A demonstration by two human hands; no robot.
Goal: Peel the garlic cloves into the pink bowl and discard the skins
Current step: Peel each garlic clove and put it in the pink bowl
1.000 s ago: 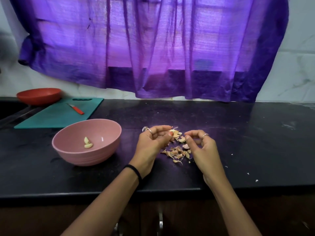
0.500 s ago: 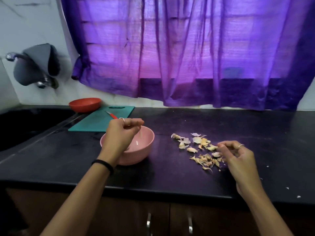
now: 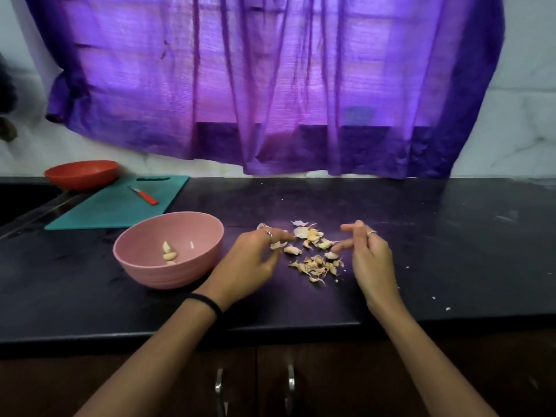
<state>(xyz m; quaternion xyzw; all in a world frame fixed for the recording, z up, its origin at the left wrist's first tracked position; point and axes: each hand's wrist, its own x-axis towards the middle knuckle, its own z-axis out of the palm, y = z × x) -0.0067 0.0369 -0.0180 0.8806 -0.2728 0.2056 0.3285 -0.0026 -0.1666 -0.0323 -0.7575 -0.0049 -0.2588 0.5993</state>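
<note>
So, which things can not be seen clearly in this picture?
- Head view: the left hand fingers are motion-blurred; whether they touch a piece is unclear.
- Garlic pile: pieces too small to tell unpeeled cloves from skins.
- Pink bowl: the peeled cloves overlap, so no sure count.
- Dark object at the left edge: cut off, unidentifiable.
- Right hand: its palm faces away.

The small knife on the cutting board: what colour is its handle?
Red-orange. The knife lies on the teal cutting board, seen in the head view.
</note>
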